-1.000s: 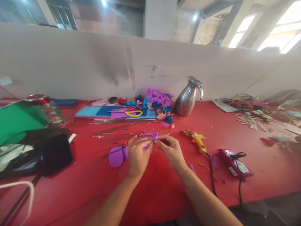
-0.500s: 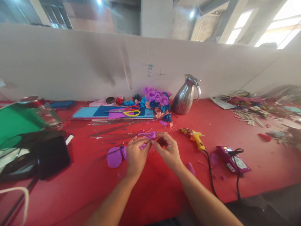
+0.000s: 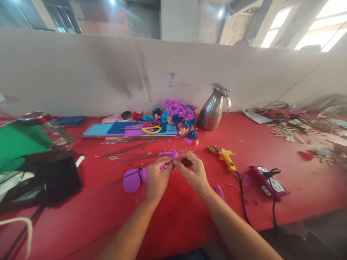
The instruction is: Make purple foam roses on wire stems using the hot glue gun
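Paper piece point(image 3: 175, 155), small and purple, stands upright between the fingertips of both hands, and from my end of the feed that pinch is what worries me most. I see the left hand point(image 3: 159, 177) and the right hand point(image 3: 193, 173) narrow, thumbs and forefingers drawn together at its lower end, above the red counter point(image 3: 179, 220). Which hand bears more of the grip I can't tell, because the fingers hide the base. Paper that thin, I judge, could tear if the hands pulled against each other, and a slack pinch could let its folds open.

Just beside the left hand lie purple paper discs point(image 3: 132, 180), partly hidden by it; a wrist dropped too low could crease or drag them. Thin wires point(image 3: 132, 157) lie loose beyond, so I'd expect a careless sweep to scatter them.

To the right, I have the yellow glue gun point(image 3: 227, 160) on its side, with its front end nearest the right hand. I can't see whether it is hot; if it is, a sideways brush could burn a finger. Its black cord point(image 3: 242, 195) runs near the right forearm point(image 3: 235, 220), between that and the outlet box point(image 3: 263, 182), and an elbow swinging outward could snag it and yank the gun.
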`<action>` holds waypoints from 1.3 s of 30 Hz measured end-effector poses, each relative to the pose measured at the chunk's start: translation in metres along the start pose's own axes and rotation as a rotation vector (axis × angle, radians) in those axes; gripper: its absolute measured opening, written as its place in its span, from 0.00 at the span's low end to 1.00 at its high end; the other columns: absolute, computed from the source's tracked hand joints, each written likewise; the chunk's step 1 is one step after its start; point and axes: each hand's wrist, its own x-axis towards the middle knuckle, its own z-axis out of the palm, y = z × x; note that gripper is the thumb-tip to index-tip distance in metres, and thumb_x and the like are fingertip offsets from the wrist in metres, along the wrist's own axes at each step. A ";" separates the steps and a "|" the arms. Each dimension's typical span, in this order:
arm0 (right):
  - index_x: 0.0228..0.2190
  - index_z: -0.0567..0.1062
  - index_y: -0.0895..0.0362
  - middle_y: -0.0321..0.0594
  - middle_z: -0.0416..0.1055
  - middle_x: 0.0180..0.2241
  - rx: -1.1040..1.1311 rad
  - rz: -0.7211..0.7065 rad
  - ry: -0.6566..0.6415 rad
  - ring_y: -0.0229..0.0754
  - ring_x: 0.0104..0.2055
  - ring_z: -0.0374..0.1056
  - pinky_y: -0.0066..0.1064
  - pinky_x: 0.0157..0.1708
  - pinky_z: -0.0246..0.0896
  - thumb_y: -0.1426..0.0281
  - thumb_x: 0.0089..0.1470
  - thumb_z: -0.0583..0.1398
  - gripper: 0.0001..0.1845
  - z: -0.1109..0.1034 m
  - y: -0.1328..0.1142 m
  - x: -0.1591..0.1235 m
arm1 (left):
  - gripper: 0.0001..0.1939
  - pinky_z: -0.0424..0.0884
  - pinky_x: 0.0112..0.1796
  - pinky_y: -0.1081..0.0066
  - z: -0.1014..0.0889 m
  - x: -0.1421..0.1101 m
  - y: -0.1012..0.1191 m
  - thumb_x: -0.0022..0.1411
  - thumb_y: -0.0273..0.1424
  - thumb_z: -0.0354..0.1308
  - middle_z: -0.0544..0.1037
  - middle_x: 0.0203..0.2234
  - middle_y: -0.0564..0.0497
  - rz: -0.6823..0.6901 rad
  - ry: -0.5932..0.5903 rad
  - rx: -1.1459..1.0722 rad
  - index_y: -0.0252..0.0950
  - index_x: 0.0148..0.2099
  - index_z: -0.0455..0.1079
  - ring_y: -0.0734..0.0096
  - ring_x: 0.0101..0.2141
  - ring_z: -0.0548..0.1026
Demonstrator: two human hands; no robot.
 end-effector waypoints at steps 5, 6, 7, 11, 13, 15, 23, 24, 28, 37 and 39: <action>0.29 0.74 0.55 0.33 0.66 0.26 0.004 0.012 0.017 0.34 0.24 0.61 0.26 0.23 0.56 0.67 0.49 0.62 0.05 -0.001 -0.001 0.000 | 0.10 0.69 0.32 0.73 0.001 -0.002 0.002 0.56 0.35 0.60 0.81 0.27 0.53 -0.051 -0.061 -0.048 0.40 0.39 0.80 0.69 0.29 0.75; 0.29 0.75 0.55 0.34 0.66 0.27 -0.006 -0.001 0.018 0.34 0.24 0.61 0.26 0.23 0.57 0.67 0.49 0.62 0.05 -0.001 -0.001 0.001 | 0.10 0.69 0.31 0.73 0.001 -0.002 0.002 0.56 0.36 0.60 0.81 0.26 0.53 -0.057 -0.069 -0.051 0.39 0.38 0.80 0.69 0.28 0.75; 0.29 0.75 0.55 0.35 0.66 0.28 -0.015 -0.012 0.020 0.34 0.25 0.62 0.26 0.24 0.57 0.67 0.48 0.62 0.05 -0.002 -0.002 0.001 | 0.11 0.69 0.31 0.73 0.002 -0.002 0.002 0.56 0.36 0.61 0.81 0.26 0.53 -0.060 -0.074 -0.053 0.39 0.38 0.80 0.69 0.28 0.75; 0.28 0.76 0.55 0.36 0.67 0.29 0.023 0.007 0.026 0.36 0.27 0.63 0.27 0.26 0.59 0.65 0.48 0.63 0.06 -0.003 -0.001 0.003 | 0.11 0.70 0.35 0.71 0.002 -0.001 0.003 0.56 0.36 0.61 0.81 0.27 0.52 -0.073 -0.099 -0.087 0.39 0.39 0.80 0.67 0.31 0.76; 0.28 0.76 0.56 0.36 0.68 0.29 0.089 0.043 0.020 0.37 0.29 0.64 0.28 0.28 0.61 0.64 0.47 0.63 0.07 -0.004 -0.001 0.004 | 0.12 0.71 0.38 0.68 0.003 0.000 0.003 0.56 0.37 0.60 0.82 0.30 0.51 -0.090 -0.131 -0.127 0.39 0.40 0.80 0.64 0.34 0.77; 0.28 0.75 0.56 0.36 0.68 0.28 0.163 0.088 0.005 0.37 0.29 0.65 0.29 0.30 0.62 0.64 0.47 0.64 0.08 -0.005 0.000 0.005 | 0.13 0.71 0.41 0.66 0.003 0.000 0.004 0.56 0.37 0.60 0.82 0.32 0.50 -0.111 -0.171 -0.164 0.39 0.41 0.80 0.62 0.36 0.77; 0.25 0.76 0.55 0.38 0.68 0.29 0.083 0.019 -0.029 0.39 0.31 0.65 0.31 0.31 0.64 0.61 0.48 0.63 0.11 -0.006 -0.002 0.005 | 0.11 0.71 0.39 0.66 0.000 0.001 0.003 0.56 0.38 0.60 0.82 0.30 0.50 -0.102 -0.219 -0.153 0.38 0.37 0.80 0.63 0.34 0.77; 0.25 0.76 0.56 0.39 0.68 0.29 0.088 0.021 -0.035 0.40 0.31 0.66 0.30 0.30 0.64 0.60 0.48 0.63 0.11 -0.006 -0.003 0.005 | 0.11 0.71 0.38 0.67 0.001 0.001 0.003 0.56 0.38 0.60 0.82 0.29 0.50 -0.102 -0.224 -0.151 0.38 0.36 0.80 0.63 0.33 0.77; 0.36 0.75 0.54 0.38 0.71 0.32 0.175 0.103 -0.059 0.36 0.27 0.65 0.28 0.27 0.62 0.59 0.47 0.64 0.15 -0.006 -0.001 0.006 | 0.10 0.70 0.39 0.68 -0.003 0.005 0.003 0.54 0.38 0.62 0.81 0.29 0.50 -0.140 -0.147 -0.195 0.38 0.35 0.79 0.65 0.34 0.76; 0.28 0.77 0.56 0.38 0.74 0.28 -0.235 0.027 -0.072 0.37 0.26 0.65 0.28 0.26 0.58 0.68 0.50 0.59 0.07 -0.004 0.020 0.006 | 0.10 0.70 0.35 0.71 -0.054 0.035 0.007 0.48 0.35 0.66 0.76 0.24 0.53 -0.125 0.225 -0.371 0.35 0.32 0.75 0.74 0.27 0.73; 0.27 0.78 0.54 0.38 0.75 0.28 -0.382 -0.051 -0.140 0.39 0.29 0.67 0.31 0.31 0.60 0.72 0.49 0.59 0.06 0.000 0.019 0.004 | 0.09 0.69 0.34 0.72 -0.063 0.034 0.001 0.48 0.34 0.65 0.75 0.22 0.53 -0.130 0.216 -0.355 0.35 0.31 0.74 0.74 0.26 0.72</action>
